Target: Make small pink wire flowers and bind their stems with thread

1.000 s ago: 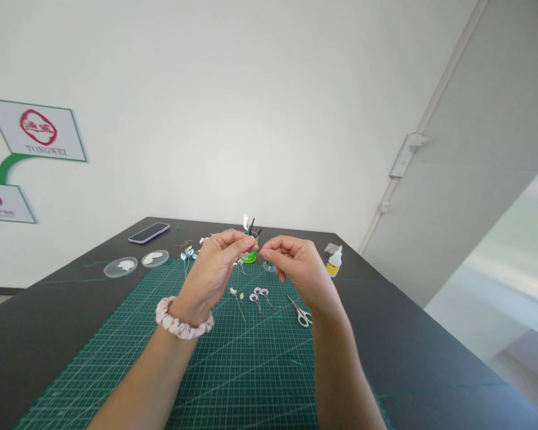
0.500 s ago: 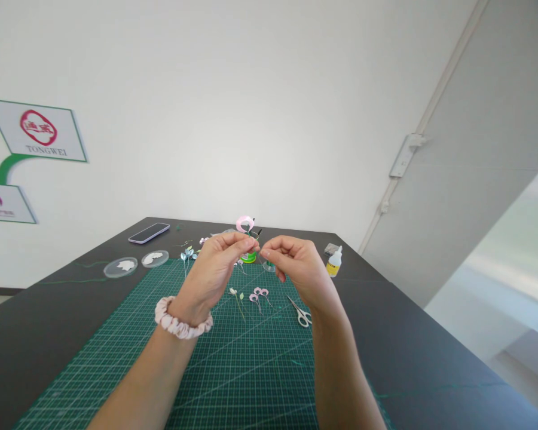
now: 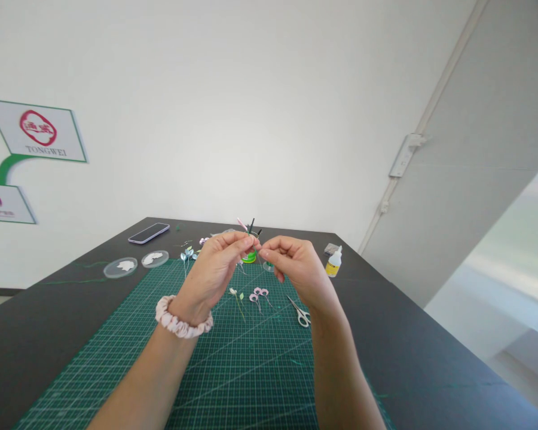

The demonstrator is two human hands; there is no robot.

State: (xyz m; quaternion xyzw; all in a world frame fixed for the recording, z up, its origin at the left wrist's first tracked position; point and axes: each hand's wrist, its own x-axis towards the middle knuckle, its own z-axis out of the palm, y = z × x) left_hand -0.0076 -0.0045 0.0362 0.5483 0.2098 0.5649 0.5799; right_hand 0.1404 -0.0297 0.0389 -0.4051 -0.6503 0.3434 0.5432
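My left hand [image 3: 222, 257], with a pale scrunchie [image 3: 182, 318] at the wrist, is closed in a pinch on the stem of a pink petal [image 3: 242, 224]. The petal shows edge-on just above the fingertips. Close beside it, my right hand [image 3: 296, 263] is also pinched, its thumb and forefinger almost meeting the left fingertips. Whatever thin thing lies between the right fingers is too small to make out. Below the hands, small pink petals on stems [image 3: 259, 294] and a white bud on a green stem [image 3: 237, 298] lie on the green cutting mat [image 3: 246, 370].
White-handled scissors [image 3: 301, 313] lie right of the pink petals. A glue bottle [image 3: 334, 263] stands at the right. A green container [image 3: 250, 257] is partly hidden behind the hands. Leftward are two clear dishes with white pieces [image 3: 121, 267], a phone [image 3: 149, 233] and blue leaf stems [image 3: 187, 255].
The pink petal above my left fingers has turned from facing me as a ring to edge-on. Both hands stay in nearly the same place.
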